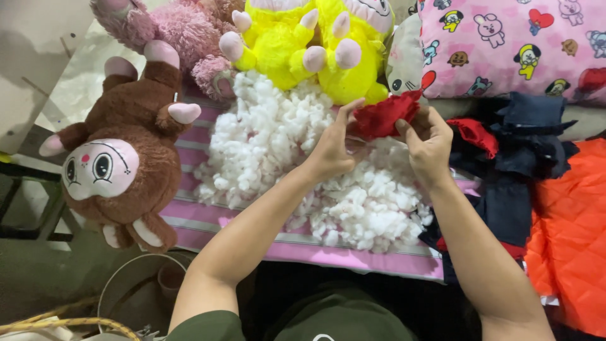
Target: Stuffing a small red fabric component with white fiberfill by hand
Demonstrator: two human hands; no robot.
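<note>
**Red fabric piece held over loose stuffing: condition and risks**

Item: red fabric piece, small and crumpled, held above the far edge of the white stuffing heap. Left hand: fingers closed on the near-left edge of the fabric, thumb up at its top. Right hand: fingers curled and pinched on the right edge. Both grips are tight; neither hand is empty.

Surroundings: heap lies on a pink striped cloth. Brown plush toy at left, pink plush toy and yellow plush toy beyond the heap, patterned pink pillow at upper right, dark blue fabric pieces and orange quilted fabric at right.

Risks, as judged:
- Stuffing is light and unbound; a sweep of either forearm could scatter tufts off the cloth's near edge.
- Fabric is gripped at its edges only; a hard pull between the hands could strain a seam.
- If released, the red piece could drop among the similar red and blue scraps and be mislaid.
</note>
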